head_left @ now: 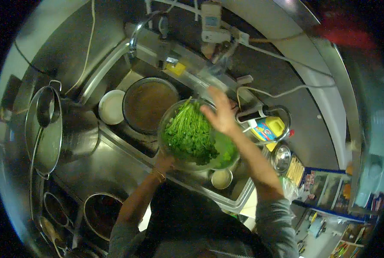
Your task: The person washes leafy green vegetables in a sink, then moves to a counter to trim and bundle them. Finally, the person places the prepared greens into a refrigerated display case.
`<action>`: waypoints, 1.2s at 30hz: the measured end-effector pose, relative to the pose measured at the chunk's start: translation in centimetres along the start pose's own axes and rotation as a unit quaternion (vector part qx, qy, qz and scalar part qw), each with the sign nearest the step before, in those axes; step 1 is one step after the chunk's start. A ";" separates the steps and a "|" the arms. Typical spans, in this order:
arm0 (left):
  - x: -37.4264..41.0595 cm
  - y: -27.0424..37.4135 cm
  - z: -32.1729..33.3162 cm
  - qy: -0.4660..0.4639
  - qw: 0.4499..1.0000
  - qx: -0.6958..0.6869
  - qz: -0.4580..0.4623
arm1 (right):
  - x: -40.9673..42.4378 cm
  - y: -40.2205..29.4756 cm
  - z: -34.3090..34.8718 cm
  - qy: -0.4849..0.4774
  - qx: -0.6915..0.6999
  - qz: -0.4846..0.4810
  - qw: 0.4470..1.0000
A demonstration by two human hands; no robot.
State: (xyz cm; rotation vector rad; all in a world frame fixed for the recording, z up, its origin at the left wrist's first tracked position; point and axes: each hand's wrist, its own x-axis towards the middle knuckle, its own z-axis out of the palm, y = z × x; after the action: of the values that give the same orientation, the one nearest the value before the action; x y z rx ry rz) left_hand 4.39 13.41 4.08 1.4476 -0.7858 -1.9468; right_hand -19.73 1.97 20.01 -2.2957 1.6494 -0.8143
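Observation:
Over the sink [240, 193], my left hand [165, 160] grips the near-left rim of a see-through basin [179, 164]; part of the hand is hidden beneath it. A bunch of leafy green herbs [192, 135], probably coriander, lies in the basin with stems pointing away from me. My right hand [220, 113] is slightly blurred and hovers by the basin's far-right side, fingers apart and holding nothing. Just right of the herbs a green container [226, 150] shows partly. Whether my right hand touches the rim, I cannot tell.
Left of the basin sit a large dark-rimmed pot of brown liquid [151, 104] and a white bowl [111, 108]. A small metal bowl [221, 179] is in the sink. A tall steel stockpot [79, 129] stands left. A yellow bottle [274, 127] lies in a basket at right.

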 end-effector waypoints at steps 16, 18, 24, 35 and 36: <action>-3.0 -6.4 4.4 -0.216 0.961 0.111 0.136 | -12.6 -2.2 -9.2 0.341 0.027 0.090 0.935; -5.5 -4.1 7.1 -0.223 0.971 0.083 0.029 | -14.0 -4.8 -13.9 0.387 0.054 0.107 0.914; -7.5 -3.8 9.7 -0.249 0.963 0.075 -0.067 | -18.0 -10.1 -22.9 0.480 0.313 0.106 0.813; -11.2 -5.0 12.4 -0.286 0.951 0.107 -0.048 | -29.1 -2.3 -12.7 0.269 -0.029 0.301 0.914; -12.0 -4.9 12.7 -0.291 0.951 0.096 -0.048 | -31.0 -2.9 -12.0 0.248 -0.046 0.305 0.918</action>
State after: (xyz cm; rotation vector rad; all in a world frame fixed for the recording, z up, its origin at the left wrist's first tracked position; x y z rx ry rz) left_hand -5.48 27.07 10.85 1.0208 -1.2075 -2.4705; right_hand -30.85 33.37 21.46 -1.5035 2.4698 -1.2228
